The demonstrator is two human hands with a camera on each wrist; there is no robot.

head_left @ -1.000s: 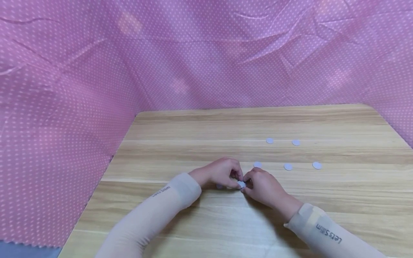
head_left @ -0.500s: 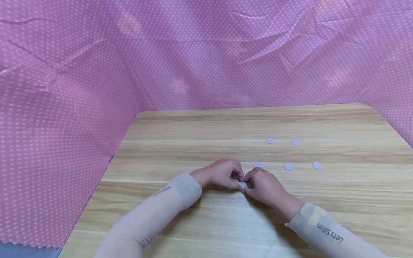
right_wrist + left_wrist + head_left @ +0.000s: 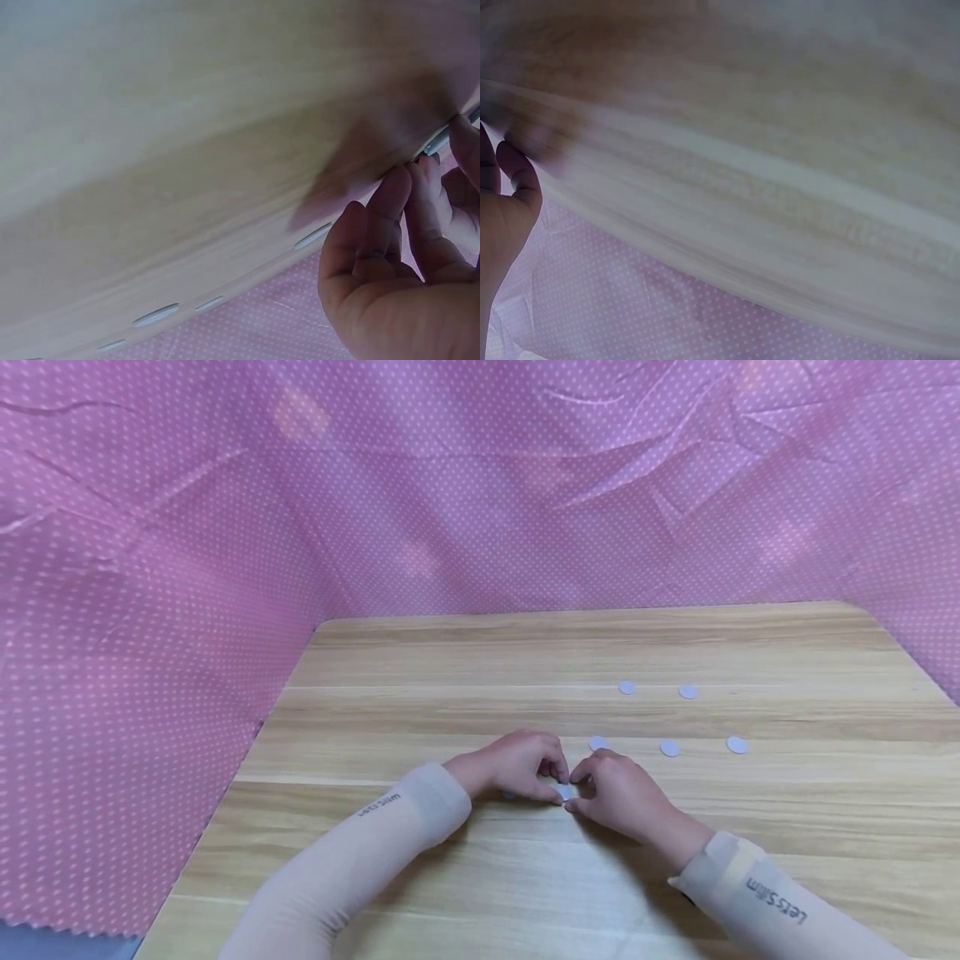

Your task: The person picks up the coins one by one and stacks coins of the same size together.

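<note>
A small white disc (image 3: 565, 791) is at the near middle of the table in the head view, with both hands drawn together over it. My left hand (image 3: 522, 764) pinches it from the left, thumb below and forefinger above. From the right, my right hand (image 3: 621, 795) holds its fingertips curled at the disc's right edge. In the right wrist view the disc (image 3: 436, 141) shows edge-on by the fingertips. Only part of the left hand (image 3: 510, 202) appears in the left wrist view. Another white disc (image 3: 509, 794) lies mostly hidden below the left hand.
More white discs lie flat beyond the hands: one (image 3: 597, 743) just past the right fingers, others (image 3: 670, 747) (image 3: 737, 744) to its right, and a far pair (image 3: 627, 687) (image 3: 687, 692). Pink dotted cloth (image 3: 480, 510) hangs around the wooden table (image 3: 420, 677).
My right hand has shifted slightly to the right, and its fingertips stand a little farther from the left hand's. The left hand has edged slightly right. The discs farther away lie unchanged.
</note>
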